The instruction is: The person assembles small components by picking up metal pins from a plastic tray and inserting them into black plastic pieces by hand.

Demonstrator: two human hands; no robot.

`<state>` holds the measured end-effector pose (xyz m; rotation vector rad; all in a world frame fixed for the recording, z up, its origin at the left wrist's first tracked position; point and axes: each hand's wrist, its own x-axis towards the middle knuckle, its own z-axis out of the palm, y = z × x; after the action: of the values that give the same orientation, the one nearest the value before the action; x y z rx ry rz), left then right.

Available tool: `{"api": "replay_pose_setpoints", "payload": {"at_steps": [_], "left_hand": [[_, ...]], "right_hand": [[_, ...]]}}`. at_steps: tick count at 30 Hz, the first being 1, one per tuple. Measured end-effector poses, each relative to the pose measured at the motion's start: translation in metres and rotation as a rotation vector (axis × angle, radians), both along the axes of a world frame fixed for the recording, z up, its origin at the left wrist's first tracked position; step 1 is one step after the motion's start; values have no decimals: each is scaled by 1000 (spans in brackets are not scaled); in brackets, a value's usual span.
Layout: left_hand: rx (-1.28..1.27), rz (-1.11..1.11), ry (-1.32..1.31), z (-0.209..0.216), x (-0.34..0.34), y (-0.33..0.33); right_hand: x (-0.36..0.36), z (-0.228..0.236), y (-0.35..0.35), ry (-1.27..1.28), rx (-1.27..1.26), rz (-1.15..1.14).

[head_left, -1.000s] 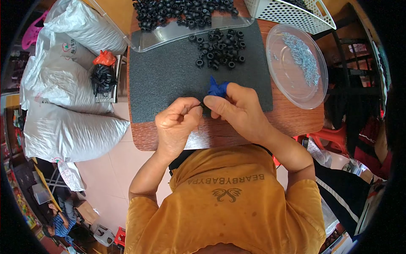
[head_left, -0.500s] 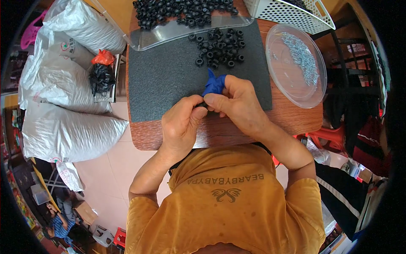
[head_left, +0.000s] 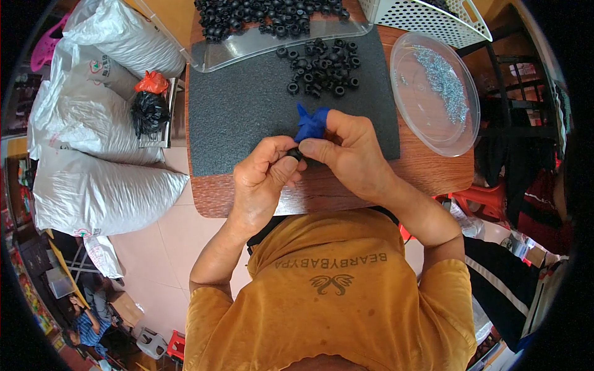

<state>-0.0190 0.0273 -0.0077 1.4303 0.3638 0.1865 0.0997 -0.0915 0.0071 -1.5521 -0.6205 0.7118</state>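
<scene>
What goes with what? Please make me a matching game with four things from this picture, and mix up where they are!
Things:
1. Lone small black part
2. Blue wrap
3. Tiny light-blue pieces
4. White perforated basket

Places:
A. Just beyond the round clear dish
B. Between the thumb and fingers of the left hand
C. Inside the round clear dish
D. By the index finger of the right hand

Right pairs: 1-B, 2-D, 3-C, 4-A
</scene>
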Motion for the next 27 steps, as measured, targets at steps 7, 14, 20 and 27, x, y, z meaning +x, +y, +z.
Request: {"api": "replay_pose_setpoints", "payload": {"at_steps": [7, 14, 20, 27], "left_hand": [[-147, 45, 32, -4, 2, 2], [-317, 72, 17, -5, 3, 2], [-359, 71, 31, -2, 4, 2], [-442, 90, 7, -4, 3, -1]], "right_hand": [[-2, 3, 1, -20, 43, 8], [1, -5, -2, -174, -24, 5], [-2, -4, -3, -172, 26, -13], [0, -3, -5, -233, 12, 16]]}}
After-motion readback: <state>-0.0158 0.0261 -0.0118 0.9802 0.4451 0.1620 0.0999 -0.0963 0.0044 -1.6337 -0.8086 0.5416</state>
